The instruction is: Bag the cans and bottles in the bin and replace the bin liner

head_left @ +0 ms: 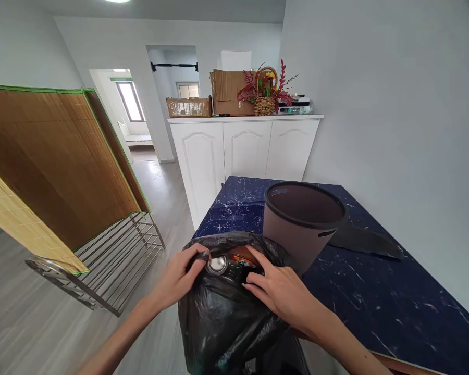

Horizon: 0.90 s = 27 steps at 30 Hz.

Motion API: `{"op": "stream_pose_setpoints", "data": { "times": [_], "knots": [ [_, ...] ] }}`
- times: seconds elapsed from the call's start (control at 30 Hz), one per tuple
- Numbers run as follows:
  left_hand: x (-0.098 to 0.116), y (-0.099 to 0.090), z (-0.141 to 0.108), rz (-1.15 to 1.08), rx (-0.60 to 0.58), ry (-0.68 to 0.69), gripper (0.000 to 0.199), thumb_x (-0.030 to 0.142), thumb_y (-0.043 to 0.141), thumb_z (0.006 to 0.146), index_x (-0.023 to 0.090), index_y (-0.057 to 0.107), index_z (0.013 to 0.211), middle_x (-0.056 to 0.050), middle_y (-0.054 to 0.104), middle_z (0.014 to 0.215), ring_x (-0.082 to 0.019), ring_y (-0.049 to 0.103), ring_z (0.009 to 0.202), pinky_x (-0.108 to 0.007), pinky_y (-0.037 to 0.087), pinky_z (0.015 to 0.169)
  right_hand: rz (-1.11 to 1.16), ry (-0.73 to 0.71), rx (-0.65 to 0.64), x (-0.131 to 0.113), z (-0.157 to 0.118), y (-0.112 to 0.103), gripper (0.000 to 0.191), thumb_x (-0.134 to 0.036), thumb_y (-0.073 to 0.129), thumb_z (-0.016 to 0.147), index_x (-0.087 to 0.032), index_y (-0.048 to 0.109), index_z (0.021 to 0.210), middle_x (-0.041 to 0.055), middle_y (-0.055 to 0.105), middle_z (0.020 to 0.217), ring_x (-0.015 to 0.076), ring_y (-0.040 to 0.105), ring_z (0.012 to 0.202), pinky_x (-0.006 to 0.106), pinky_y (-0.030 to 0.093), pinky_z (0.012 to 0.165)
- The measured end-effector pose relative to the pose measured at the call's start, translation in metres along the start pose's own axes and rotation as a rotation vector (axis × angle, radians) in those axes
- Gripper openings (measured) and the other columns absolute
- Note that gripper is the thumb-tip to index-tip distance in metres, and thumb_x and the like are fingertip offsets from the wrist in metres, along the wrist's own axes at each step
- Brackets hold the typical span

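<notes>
A full black garbage bag (226,317) is in front of me at the table's near left edge, its mouth partly open. My left hand (185,273) pinches the left side of the bag's rim between thumb and fingers. On the right side of the mouth, my right hand (279,289) grips the plastic, its index finger stretched along the opening. Inside the mouth shows a round, silvery can end (218,265). Beside it lies an orange and black printed wrapper (240,259), partly hidden by plastic and fingers. The bag's lower contents are covered.
A brownish-grey trash bin (287,234) with a dark rim stands on the blue marbled table (359,297), close behind the bag. Flat black plastic (369,242) lies right of it. A metal rack (113,260) draped with a bamboo mat (58,161) stands left; a white cabinet (246,148) is behind.
</notes>
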<state>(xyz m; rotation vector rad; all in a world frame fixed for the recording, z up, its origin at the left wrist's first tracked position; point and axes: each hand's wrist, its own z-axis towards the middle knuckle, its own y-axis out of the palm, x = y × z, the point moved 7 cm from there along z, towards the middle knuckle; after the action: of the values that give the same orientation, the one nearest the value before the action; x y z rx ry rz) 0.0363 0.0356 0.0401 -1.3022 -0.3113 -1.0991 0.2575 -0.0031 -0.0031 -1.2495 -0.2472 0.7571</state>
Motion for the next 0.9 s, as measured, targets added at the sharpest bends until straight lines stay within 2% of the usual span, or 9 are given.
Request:
{"op": "stream_pose_setpoints", "data": {
  "times": [0.1, 0.27, 0.37, 0.47, 0.53, 0.63, 0.73, 0.8, 0.9],
  "knots": [
    [-0.002, 0.014, 0.003, 0.059, -0.032, 0.083, 0.015, 0.031, 0.061, 0.098, 0.026, 0.075, 0.093, -0.004, 0.076, 0.088, -0.024, 0.065, 0.08, -0.03, 0.044, 0.075, 0.065, 0.011, 0.03, 0.007, -0.002, 0.012, 0.035, -0.039, 0.047, 0.112, -0.023, 0.071, 0.092, 0.0155, 0.045, 0.169, 0.0152, 0.07, 0.06, 0.035, 0.051, 0.059],
    [-0.006, 0.011, 0.009, -0.043, 0.134, 0.043, 0.03, 0.038, 0.063, 0.099, 0.025, 0.071, 0.073, -0.003, 0.067, 0.069, -0.023, 0.056, 0.066, -0.029, 0.04, 0.066, 0.29, 0.063, 0.064, 0.013, -0.002, 0.007, 0.032, -0.041, 0.048, 0.112, -0.026, 0.072, 0.097, 0.0113, 0.053, 0.164, 0.0159, 0.07, 0.067, 0.038, 0.053, 0.068],
    [0.004, -0.003, 0.011, -0.116, 0.2, -0.075, 0.042, 0.046, 0.055, 0.104, 0.024, 0.064, 0.07, 0.001, 0.053, 0.061, -0.019, 0.045, 0.058, -0.027, 0.035, 0.059, 0.655, 0.168, 0.098, 0.015, 0.002, -0.012, 0.034, -0.046, 0.047, 0.112, -0.026, 0.069, 0.096, 0.0076, 0.076, 0.121, 0.0164, 0.066, 0.07, 0.034, 0.053, 0.071],
    [0.034, -0.021, 0.017, -0.122, 0.209, -0.072, 0.049, 0.05, 0.049, 0.107, 0.024, 0.058, 0.067, 0.001, 0.05, 0.063, -0.019, 0.044, 0.06, -0.027, 0.035, 0.059, 0.977, 0.319, 0.174, 0.017, 0.011, -0.036, 0.042, -0.056, 0.044, 0.112, -0.025, 0.059, 0.087, -0.0016, 0.062, 0.075, 0.0141, 0.053, 0.062, 0.029, 0.05, 0.067],
    [0.058, -0.03, 0.023, -0.109, 0.18, -0.02, 0.046, 0.048, 0.049, 0.107, 0.024, 0.06, 0.07, 0.0, 0.055, 0.067, -0.02, 0.049, 0.065, -0.027, 0.039, 0.063, 1.058, 0.353, 0.232, 0.013, 0.019, -0.054, 0.039, -0.057, 0.046, 0.111, -0.025, 0.06, 0.092, -0.0024, 0.059, 0.078, 0.0146, 0.054, 0.069, 0.028, 0.052, 0.071],
    [0.088, -0.039, 0.03, -0.159, 0.17, 0.053, 0.036, 0.041, 0.061, 0.102, 0.023, 0.067, 0.071, -0.006, 0.068, 0.089, -0.023, 0.061, 0.085, -0.027, 0.048, 0.078, 1.106, 0.276, 0.237, -0.006, 0.034, -0.072, 0.028, -0.047, 0.063, 0.103, -0.026, 0.062, 0.121, 0.0014, 0.068, 0.105, 0.0181, 0.065, 0.096, 0.031, 0.056, 0.087],
    [0.108, -0.039, 0.036, -0.212, 0.178, 0.104, 0.026, 0.031, 0.073, 0.093, 0.023, 0.072, 0.069, -0.011, 0.071, 0.119, -0.032, 0.06, 0.118, -0.031, 0.048, 0.104, 1.075, 0.168, 0.253, -0.027, 0.05, -0.075, 0.072, -0.037, 0.086, 0.083, -0.027, 0.05, 0.144, 0.0057, 0.064, 0.131, 0.0223, 0.065, 0.117, 0.036, 0.054, 0.104],
    [0.118, -0.032, 0.036, -0.145, 0.127, 0.17, 0.02, 0.024, 0.072, 0.092, 0.024, 0.074, 0.071, -0.011, 0.069, 0.131, -0.036, 0.053, 0.133, -0.039, 0.042, 0.117, 0.998, 0.136, 0.296, -0.035, 0.061, -0.07, 0.084, -0.035, 0.09, 0.076, -0.026, 0.048, 0.148, 0.0074, 0.06, 0.132, 0.0236, 0.064, 0.115, 0.038, 0.055, 0.101],
    [0.125, -0.021, 0.03, -0.02, 0.042, 0.249, 0.019, 0.017, 0.067, 0.093, 0.025, 0.077, 0.078, -0.009, 0.067, 0.141, -0.038, 0.05, 0.14, -0.049, 0.036, 0.125, 0.928, 0.071, 0.378, -0.042, 0.074, -0.064, 0.041, -0.023, 0.069, 0.087, -0.022, 0.061, 0.128, 0.0058, 0.065, 0.114, 0.0226, 0.065, 0.103, 0.038, 0.055, 0.093]
  ]
}}
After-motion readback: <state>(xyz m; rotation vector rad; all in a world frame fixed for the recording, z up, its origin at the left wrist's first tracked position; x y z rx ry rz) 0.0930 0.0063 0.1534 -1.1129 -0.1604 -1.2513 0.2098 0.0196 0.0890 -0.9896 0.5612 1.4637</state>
